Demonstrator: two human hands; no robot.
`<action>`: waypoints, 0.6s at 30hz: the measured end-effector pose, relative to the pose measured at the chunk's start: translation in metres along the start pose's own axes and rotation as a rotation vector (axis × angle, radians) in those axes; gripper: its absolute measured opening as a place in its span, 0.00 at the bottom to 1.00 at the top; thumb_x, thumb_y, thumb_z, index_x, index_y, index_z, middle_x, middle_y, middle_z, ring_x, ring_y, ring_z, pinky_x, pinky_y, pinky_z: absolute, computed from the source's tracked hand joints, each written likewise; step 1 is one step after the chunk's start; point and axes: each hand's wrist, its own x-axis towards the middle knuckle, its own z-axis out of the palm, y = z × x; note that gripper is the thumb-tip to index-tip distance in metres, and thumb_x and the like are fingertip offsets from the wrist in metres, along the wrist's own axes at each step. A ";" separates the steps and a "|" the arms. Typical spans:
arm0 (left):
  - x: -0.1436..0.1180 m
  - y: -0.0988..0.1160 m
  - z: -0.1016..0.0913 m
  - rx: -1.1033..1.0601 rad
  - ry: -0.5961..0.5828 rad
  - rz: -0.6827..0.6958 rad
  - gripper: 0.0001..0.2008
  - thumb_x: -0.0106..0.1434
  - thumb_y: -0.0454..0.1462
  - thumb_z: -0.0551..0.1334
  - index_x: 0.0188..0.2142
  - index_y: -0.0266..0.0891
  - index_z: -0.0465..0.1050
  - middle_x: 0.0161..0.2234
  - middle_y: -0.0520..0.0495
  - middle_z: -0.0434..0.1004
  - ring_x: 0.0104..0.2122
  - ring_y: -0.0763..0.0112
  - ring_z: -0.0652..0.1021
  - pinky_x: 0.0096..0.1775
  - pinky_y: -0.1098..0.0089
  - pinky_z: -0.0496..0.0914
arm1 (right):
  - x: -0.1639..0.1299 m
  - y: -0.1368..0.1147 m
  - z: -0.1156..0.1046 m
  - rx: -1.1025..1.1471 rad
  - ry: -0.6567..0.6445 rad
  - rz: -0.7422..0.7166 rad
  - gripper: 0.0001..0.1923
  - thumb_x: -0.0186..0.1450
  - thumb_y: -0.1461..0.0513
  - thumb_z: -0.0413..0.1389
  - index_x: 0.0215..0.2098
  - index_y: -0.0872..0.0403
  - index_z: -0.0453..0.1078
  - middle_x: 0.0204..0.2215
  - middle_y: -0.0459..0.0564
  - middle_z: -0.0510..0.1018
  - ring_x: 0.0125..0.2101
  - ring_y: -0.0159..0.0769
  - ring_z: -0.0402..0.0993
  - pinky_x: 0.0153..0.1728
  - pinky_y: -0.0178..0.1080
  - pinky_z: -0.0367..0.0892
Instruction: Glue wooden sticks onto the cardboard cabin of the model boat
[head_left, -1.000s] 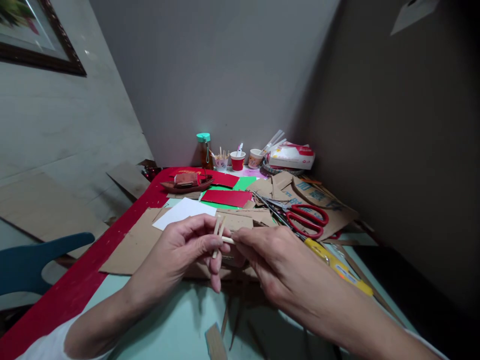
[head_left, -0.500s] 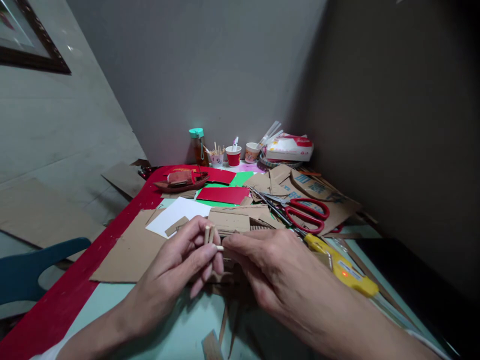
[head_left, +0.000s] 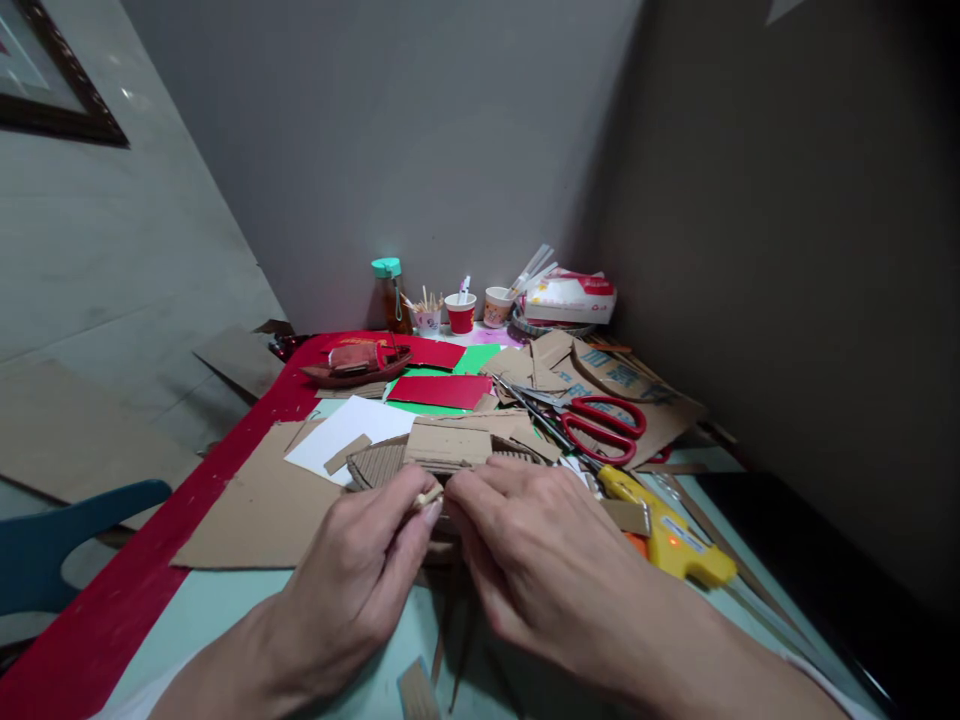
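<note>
L/R fingers: L hand thumb + index pinched tight on the pale sticks; R hand fingertips bunched at their R end, almost no gap btw the hands. Can't tell if R grips or just touches; thumb's hidden.
Sticks: up btw both hands, in front of the cardboard boat; only short bits show, count unclear.
Stick risk: pinch is small, so a push from R could prob. roll or skew them; too much force might snap one.
Boat: just beyond the knuckles, roofed in the middle, ribbed hull either side. If hands drop or jerk fwd, roof or rim could get dented.
Glue gun: yellow, on the table beside R forearm. Elbow swinging out could knock it; poss. burn if hot.
Scissors: red handles, beyond the gun, amid cardboard scraps; reaching over carelessly might mean a nick.
</note>
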 end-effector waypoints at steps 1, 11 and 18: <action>0.001 -0.001 0.000 0.045 0.004 0.030 0.09 0.73 0.32 0.52 0.35 0.45 0.61 0.25 0.57 0.66 0.21 0.73 0.70 0.26 0.72 0.62 | 0.000 0.001 0.001 -0.030 0.013 0.003 0.05 0.63 0.68 0.52 0.31 0.53 0.65 0.30 0.50 0.74 0.30 0.40 0.69 0.29 0.41 0.51; 0.000 -0.008 -0.008 0.132 -0.027 0.106 0.11 0.71 0.33 0.54 0.31 0.45 0.59 0.20 0.58 0.65 0.18 0.72 0.69 0.24 0.72 0.60 | -0.004 0.004 0.009 -0.124 0.204 -0.204 0.08 0.63 0.67 0.48 0.30 0.54 0.67 0.27 0.49 0.72 0.26 0.37 0.62 0.26 0.41 0.47; -0.002 -0.010 -0.008 0.157 0.042 0.140 0.11 0.69 0.31 0.52 0.30 0.46 0.56 0.20 0.57 0.65 0.18 0.71 0.69 0.24 0.70 0.59 | 0.000 0.003 0.017 -0.157 0.370 -0.231 0.09 0.62 0.70 0.48 0.29 0.54 0.67 0.25 0.50 0.71 0.25 0.37 0.60 0.27 0.41 0.48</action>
